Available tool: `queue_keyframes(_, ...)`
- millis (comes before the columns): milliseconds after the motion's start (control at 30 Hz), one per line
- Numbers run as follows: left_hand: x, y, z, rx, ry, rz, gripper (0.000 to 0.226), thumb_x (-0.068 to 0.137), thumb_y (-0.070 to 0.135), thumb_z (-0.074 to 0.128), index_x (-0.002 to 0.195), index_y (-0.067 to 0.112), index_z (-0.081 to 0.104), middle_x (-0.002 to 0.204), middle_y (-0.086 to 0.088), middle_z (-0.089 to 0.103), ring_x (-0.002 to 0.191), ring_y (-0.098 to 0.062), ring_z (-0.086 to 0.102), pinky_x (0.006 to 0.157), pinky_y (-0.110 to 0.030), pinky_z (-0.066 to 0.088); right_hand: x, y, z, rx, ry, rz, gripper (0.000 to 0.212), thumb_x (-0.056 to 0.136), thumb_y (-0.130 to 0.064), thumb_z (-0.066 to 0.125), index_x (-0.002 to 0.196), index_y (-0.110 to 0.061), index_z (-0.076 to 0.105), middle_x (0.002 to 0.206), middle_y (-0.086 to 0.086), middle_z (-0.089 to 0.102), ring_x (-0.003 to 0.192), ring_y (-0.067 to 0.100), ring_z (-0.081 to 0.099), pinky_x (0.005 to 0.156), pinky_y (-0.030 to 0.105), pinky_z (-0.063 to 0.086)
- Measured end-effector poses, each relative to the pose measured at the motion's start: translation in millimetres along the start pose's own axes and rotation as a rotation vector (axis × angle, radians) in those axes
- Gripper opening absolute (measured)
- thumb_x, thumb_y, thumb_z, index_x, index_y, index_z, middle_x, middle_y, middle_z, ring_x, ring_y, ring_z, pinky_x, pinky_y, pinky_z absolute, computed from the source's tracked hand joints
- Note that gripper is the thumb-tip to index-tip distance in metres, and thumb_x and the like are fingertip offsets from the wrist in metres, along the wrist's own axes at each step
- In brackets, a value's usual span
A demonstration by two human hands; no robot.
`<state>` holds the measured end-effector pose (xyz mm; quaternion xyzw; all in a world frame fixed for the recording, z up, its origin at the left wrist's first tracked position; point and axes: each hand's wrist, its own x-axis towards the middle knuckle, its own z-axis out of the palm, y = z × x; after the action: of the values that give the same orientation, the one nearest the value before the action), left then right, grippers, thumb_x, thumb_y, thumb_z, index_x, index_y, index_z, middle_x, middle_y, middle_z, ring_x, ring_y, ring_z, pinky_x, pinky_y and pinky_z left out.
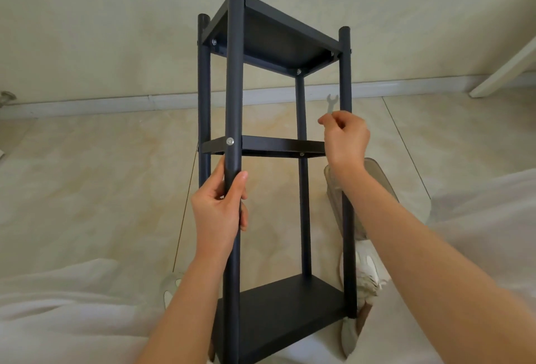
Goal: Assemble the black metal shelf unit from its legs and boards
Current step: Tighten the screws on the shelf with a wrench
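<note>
The black metal shelf unit stands upright between my knees, with several round legs and three boards: a top board (pixel 272 35), a middle board (pixel 272 146) and a bottom board (pixel 287 305). Silver bolts (pixel 230 141) show on the near leg (pixel 234 88). My left hand (pixel 220 207) is wrapped around that near leg just below the middle board. My right hand (pixel 346 138) is at the right corner of the middle board, by the right leg (pixel 345 73), pinching a small silver wrench (pixel 331 102) that points upward.
Beige tiled floor (pixel 87 175) runs to a pale wall with a white skirting board (pixel 116 102). My legs in light trousers (pixel 58 320) flank the shelf, white shoes (pixel 368 273) beside its base. A white furniture piece (pixel 504 70) leans at the far right.
</note>
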<state>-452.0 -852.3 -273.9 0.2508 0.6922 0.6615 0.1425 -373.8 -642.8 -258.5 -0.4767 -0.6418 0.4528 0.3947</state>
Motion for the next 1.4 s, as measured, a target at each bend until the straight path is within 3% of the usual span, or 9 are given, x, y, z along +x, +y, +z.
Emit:
queue_keyframes(133,-0.6,4.9,0.2,-0.009,-0.018,0.014,0.056,0.087,0.041,0.063,0.141,0.029,0.057,0.067,0.000,0.056,0.038,-0.015,0.049,0.038,-0.025,0.046,38.9,9.1,-5.8,-0.167,-0.005,0.064,0.017,0.096,-0.018,0.058,0.084,-0.018,0.071,0.088,-0.004,0.065,0.073,0.010,0.060,0.058,0.016,0.043)
queue_keyframes(200,-1.6,7.2,0.0,0.000,-0.020,0.034,0.055,0.088,0.040,0.061,0.142,0.030,0.056,0.067,-0.001,0.056,0.037,-0.015,0.049,0.039,-0.025,0.046,53.6,19.3,-11.1,-0.279,-0.006,0.106,0.017,0.094,-0.019,0.060,0.099,-0.011,0.075,0.118,0.004,0.061,0.098,0.023,0.060,0.077,0.031,0.055)
queue_keyframes(267,-2.4,9.5,-0.3,0.004,-0.022,0.055,0.055,0.089,0.039,0.060,0.143,0.028,0.056,0.067,-0.004,0.056,0.037,-0.016,0.049,0.039,-0.024,0.047,61.9,24.8,-17.9,-0.356,-0.031,0.168,0.021,0.093,-0.019,0.062,0.108,-0.010,0.074,0.128,0.009,0.054,0.115,0.029,0.052,0.095,0.041,0.052)
queue_keyframes(433,-2.3,14.3,-2.3,0.023,-0.037,0.080,0.057,0.089,0.040,0.060,0.144,0.025,0.055,0.070,-0.009,0.056,0.038,-0.017,0.049,0.039,-0.024,0.048,67.5,18.3,-20.7,-0.131,-0.085,0.216,0.017,0.091,-0.013,0.061,0.099,-0.010,0.076,0.109,0.002,0.063,0.104,0.018,0.054,0.089,0.029,0.045)
queue_keyframes(567,-4.2,18.4,-2.3,0.027,-0.043,0.114,0.061,0.087,0.043,0.061,0.143,0.022,0.055,0.068,-0.008,0.056,0.038,-0.017,0.049,0.040,-0.024,0.048,72.2,7.8,-24.5,0.000,-0.126,0.241,0.014,0.092,-0.016,0.062,0.091,-0.014,0.075,0.105,0.002,0.066,0.104,0.021,0.058,0.094,0.036,0.049)
queue_keyframes(800,1.5,23.5,-12.5,0.116,-0.018,0.165,0.049,0.083,0.044,0.066,0.131,0.043,0.059,0.055,0.003,0.050,0.037,-0.016,0.045,0.041,-0.022,0.046,74.3,-0.3,-37.6,0.044,-0.174,0.197,0.012,0.081,-0.016,0.070,0.071,-0.018,0.075,0.085,0.003,0.062,0.072,0.022,0.051,0.065,0.030,0.051)
queue_keyframes(1067,28.2,31.7,-36.3,0.172,0.064,0.126,0.015,0.098,0.023,0.062,0.113,0.021,0.065,0.062,-0.001,0.053,0.039,-0.014,0.043,0.039,-0.025,0.040,58.3,-36.4,-42.0,0.399,-0.132,0.001,0.017,0.084,-0.014,0.066,0.074,-0.017,0.079,0.070,0.005,0.060,0.054,0.015,0.034,0.051,0.028,0.033)
queue_keyframes(1233,34.0,39.2,-38.6,0.117,0.187,0.110,0.014,0.102,0.038,0.053,0.096,0.025,0.052,0.065,-0.003,0.055,0.041,-0.012,0.044,0.040,-0.022,0.038,42.1,-52.8,-36.4,0.403,-0.150,-0.076,0.015,0.088,-0.017,0.066,0.084,-0.018,0.080,0.070,0.012,0.051,0.056,0.017,0.031,0.052,0.029,0.031)
queue_keyframes(1400,43.6,50.2,-44.0,0.327,0.237,0.106,0.049,0.089,0.074,0.032,0.113,0.032,0.041,0.083,0.005,0.060,0.058,-0.019,0.062,0.057,-0.030,0.049,30.8,-73.5,-33.5,0.388,-0.146,-0.156,0.013,0.089,-0.021,0.067,0.086,-0.022,0.080,0.052,-0.013,0.051,0.052,0.007,0.038,0.054,0.022,0.037)
